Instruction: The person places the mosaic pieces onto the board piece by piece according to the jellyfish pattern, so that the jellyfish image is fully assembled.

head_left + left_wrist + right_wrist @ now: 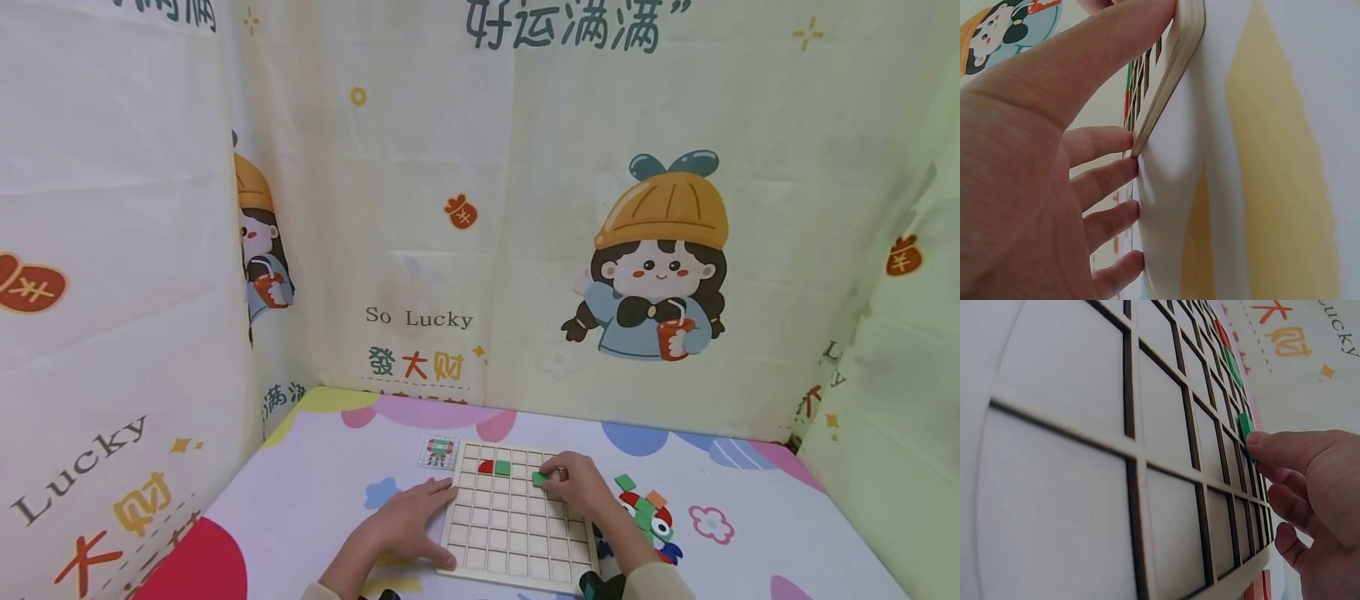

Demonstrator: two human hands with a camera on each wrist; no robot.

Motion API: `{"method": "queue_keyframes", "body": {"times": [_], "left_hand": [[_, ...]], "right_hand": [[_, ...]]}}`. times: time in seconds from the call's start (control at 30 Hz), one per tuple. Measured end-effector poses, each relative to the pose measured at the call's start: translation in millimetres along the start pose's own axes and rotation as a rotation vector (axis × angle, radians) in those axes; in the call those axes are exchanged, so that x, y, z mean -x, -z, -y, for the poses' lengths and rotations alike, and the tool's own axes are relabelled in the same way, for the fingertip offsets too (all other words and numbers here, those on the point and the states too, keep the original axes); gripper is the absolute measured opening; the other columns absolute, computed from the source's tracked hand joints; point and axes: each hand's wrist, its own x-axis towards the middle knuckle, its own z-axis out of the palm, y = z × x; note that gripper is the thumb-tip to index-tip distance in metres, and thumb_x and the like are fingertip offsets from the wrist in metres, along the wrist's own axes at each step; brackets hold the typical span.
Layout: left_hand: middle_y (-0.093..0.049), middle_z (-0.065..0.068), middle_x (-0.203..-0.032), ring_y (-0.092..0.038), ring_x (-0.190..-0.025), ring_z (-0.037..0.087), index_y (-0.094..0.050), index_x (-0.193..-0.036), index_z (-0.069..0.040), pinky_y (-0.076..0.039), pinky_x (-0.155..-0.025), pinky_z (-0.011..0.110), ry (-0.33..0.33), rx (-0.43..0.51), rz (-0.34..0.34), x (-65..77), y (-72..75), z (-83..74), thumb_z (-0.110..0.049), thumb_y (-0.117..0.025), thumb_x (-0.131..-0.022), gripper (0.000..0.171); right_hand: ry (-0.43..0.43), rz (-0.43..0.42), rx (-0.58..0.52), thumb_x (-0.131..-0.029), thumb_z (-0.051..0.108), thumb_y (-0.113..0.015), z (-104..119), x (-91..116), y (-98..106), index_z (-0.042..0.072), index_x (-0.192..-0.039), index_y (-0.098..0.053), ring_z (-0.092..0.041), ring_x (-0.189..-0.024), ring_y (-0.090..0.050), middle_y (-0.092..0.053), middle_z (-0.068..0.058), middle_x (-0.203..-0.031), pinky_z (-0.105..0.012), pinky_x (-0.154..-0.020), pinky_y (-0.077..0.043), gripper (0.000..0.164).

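Note:
A pale wooden grid board (517,569) lies on the table. My left hand (408,518) touches its left side with spread, mostly straight fingers, the thumb at the near left corner; the left wrist view shows the fingertips (1127,167) by the board's edge. Over the board's upper right part, my right hand (583,485) pinches a green square tile (538,479) between thumb and finger. That tile (1245,425) is tilted in the right wrist view, and I cannot tell whether it is seated in a cell. A red curved-edged tile (487,467) and another green square tile (503,468) sit side by side in the grid.
A small pattern card (438,451) with a green and red figure lies beyond the board's upper left corner. Right of the board is a loose pile of coloured pieces (645,510), partly hidden by the right forearm. Printed cloth walls (420,250) enclose the table.

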Motion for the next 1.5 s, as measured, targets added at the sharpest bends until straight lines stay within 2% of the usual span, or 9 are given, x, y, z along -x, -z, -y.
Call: {"method": "queue_keyframes", "body": {"times": [0.2, 0.53, 0.73, 1.03, 1.27, 1.5], "left_hand": [[-0.037, 0.002, -0.154, -0.033, -0.142, 0.036, -0.044, -0.146, -0.02, -0.031, -0.107, 0.06, -0.003, -0.001, 0.0, 0.4, 0.0, 0.6, -0.061, -0.08, -0.064, 0.098], [-0.038, 0.002, -0.154, -0.033, -0.142, 0.035, -0.044, -0.146, -0.02, -0.032, -0.107, 0.06, -0.006, -0.008, -0.003, 0.8, 0.1, 0.3, -0.062, -0.08, -0.064, 0.098], [-0.037, 0.002, -0.154, -0.033, -0.142, 0.035, -0.044, -0.146, -0.021, -0.032, -0.107, 0.06, -0.006, 0.0, 0.004, 0.2, 0.2, 1.5, -0.062, -0.079, -0.064, 0.098], [-0.037, 0.002, -0.155, -0.033, -0.143, 0.034, -0.043, -0.146, -0.021, -0.031, -0.108, 0.059, -0.003, 0.005, 0.005, -0.2, -1.4, 2.2, -0.062, -0.079, -0.064, 0.098], [-0.037, 0.001, -0.154, -0.033, -0.142, 0.034, -0.044, -0.146, -0.021, -0.031, -0.108, 0.059, 0.003, 0.011, 0.008, 0.6, -1.3, 0.3, -0.061, -0.08, -0.064, 0.098], [-0.037, 0.001, -0.155, -0.033, -0.143, 0.034, -0.043, -0.147, -0.021, -0.031, -0.108, 0.058, 0.003, 0.011, 0.008, 0.6, -0.5, 1.1, -0.062, -0.079, -0.065, 0.098]], "right_hand": [[0.033, -0.009, -0.019, -0.082, 0.007, -0.073, 3.0, -3.8, -6.0, 0.01, -0.094, -0.074, -0.014, -0.072, -0.047, -0.063, -0.004, -0.091, -0.025, -0.062, -0.041, 0.012], [-0.024, -0.014, -0.004, -0.082, 0.008, -0.074, 18.3, -13.3, -16.9, 0.011, -0.092, -0.073, -0.016, -0.078, -0.047, -0.06, -0.002, -0.09, -0.028, -0.066, -0.041, 0.01], [-0.069, -0.005, 0.057, -0.082, 0.011, -0.075, 27.2, -19.0, -20.8, 0.012, -0.092, -0.073, -0.016, -0.081, -0.049, -0.061, -0.001, -0.091, -0.032, -0.072, -0.043, 0.01], [-0.073, -0.003, 0.092, -0.081, 0.012, -0.076, 27.5, -22.0, -22.3, 0.013, -0.093, -0.072, -0.017, -0.081, -0.05, -0.06, -0.001, -0.087, -0.033, -0.071, -0.044, 0.012], [-0.062, 0.019, 0.008, -0.082, 0.011, -0.076, 22.2, -18.5, -17.7, 0.009, -0.105, -0.071, -0.017, -0.079, -0.049, -0.062, -0.003, -0.09, -0.03, -0.067, -0.043, 0.024], [-0.038, -0.012, -0.004, -0.082, 0.01, -0.075, 11.7, -11.2, -1.9, 0.009, -0.104, -0.071, -0.015, -0.078, -0.049, -0.063, -0.002, -0.093, -0.028, -0.065, -0.044, 0.022]]}}
